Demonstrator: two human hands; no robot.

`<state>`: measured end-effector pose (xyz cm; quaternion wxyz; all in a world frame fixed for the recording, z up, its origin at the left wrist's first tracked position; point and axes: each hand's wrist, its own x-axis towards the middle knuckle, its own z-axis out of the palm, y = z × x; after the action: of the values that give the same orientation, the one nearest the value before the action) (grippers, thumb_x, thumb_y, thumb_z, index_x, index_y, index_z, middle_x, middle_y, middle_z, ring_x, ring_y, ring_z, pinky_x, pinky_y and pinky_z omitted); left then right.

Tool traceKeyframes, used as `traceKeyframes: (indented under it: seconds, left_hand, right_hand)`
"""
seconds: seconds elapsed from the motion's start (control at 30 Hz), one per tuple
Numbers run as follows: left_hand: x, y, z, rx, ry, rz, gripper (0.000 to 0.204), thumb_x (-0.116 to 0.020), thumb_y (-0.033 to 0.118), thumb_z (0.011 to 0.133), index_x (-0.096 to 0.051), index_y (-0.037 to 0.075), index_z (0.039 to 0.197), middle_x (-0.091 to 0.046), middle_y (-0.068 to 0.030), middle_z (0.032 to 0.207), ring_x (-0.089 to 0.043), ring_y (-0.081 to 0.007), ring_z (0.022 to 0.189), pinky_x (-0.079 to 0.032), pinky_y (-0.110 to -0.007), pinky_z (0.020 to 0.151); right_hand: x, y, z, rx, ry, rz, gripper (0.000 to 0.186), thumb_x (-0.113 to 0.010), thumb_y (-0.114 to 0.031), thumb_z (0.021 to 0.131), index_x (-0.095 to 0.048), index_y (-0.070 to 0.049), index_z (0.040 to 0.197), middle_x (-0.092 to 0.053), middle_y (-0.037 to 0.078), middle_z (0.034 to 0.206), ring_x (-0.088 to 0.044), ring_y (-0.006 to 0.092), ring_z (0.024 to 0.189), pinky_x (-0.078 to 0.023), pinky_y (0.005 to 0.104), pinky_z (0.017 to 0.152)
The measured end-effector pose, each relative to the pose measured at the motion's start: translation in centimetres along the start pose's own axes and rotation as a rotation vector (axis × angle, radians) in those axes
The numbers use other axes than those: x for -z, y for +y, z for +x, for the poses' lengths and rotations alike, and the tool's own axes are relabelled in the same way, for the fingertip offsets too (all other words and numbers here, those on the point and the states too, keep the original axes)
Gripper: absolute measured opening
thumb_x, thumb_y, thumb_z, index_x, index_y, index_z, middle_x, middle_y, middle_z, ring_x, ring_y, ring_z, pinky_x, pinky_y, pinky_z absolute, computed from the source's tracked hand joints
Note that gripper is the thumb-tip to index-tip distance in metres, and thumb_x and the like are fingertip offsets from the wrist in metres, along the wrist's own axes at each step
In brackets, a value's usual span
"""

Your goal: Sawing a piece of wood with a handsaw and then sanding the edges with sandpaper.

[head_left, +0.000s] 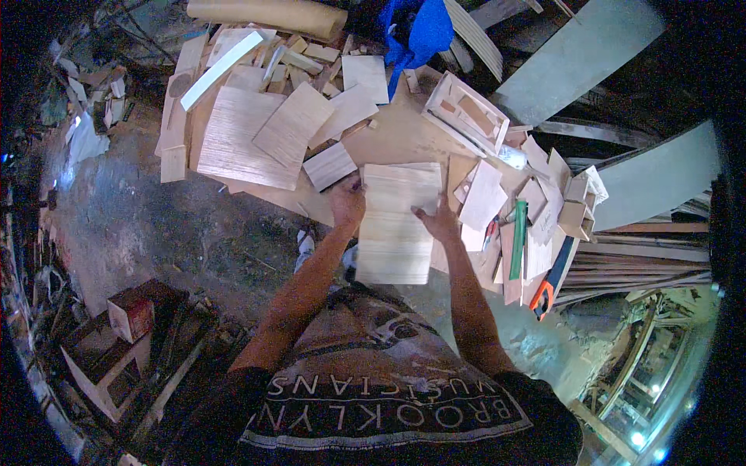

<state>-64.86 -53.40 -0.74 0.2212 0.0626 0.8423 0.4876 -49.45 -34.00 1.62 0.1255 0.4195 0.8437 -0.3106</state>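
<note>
A pale rectangular wooden board [395,233] hangs over the near edge of the workbench, in front of my body. Another thin edge shows along its top, so a second sheet may lie behind it. My left hand [349,203] is closed on the board's left edge, its fingers partly hidden. On the opposite edge my right hand [440,220] grips with the thumb on the face and the other fingers mostly out of sight. Close to my left hand lies a small wooden panel [330,165]. Larger thin panels [245,138] overlap farther left on the bench.
Right of the board, the workbench [396,138] carries an open wooden box frame [468,113], a green tool or strip [518,239], and a handsaw with an orange handle [542,299]. Blue cloth [420,35] hangs at the back. A wooden box [109,361] stands at lower left.
</note>
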Motion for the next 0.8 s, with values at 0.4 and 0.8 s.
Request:
traceKeyframes:
  seconds: [0.4,0.8]
  left_hand:
    - [-0.9,4.1,-3.2,-0.047,0.081,0.12,0.03,-0.055,0.005,0.09,-0.065,0.001,0.119,-0.065,-0.0219,0.119,-0.061,-0.0401,0.112,-0.048,-0.046,0.096]
    - [0.1,1.8,0.1,-0.175,0.023,0.048,0.04,-0.055,-0.003,0.084,-0.065,0.002,0.122,-0.063,-0.0201,0.125,-0.059,-0.036,0.118,-0.046,-0.041,0.104]
  right_hand:
    - [0.9,0.1,-1.3,0.11,0.092,0.27,0.08,-0.065,-0.023,0.092,-0.019,-0.018,0.157,-0.056,0.024,0.136,-0.059,0.0366,0.118,-0.048,0.041,0.098]
    - [1.3,2.0,0.7,0.127,-0.04,0.339,0.077,-0.06,-0.006,0.09,-0.025,-0.021,0.156,-0.053,0.02,0.139,-0.058,0.026,0.111,-0.047,0.0367,0.096]
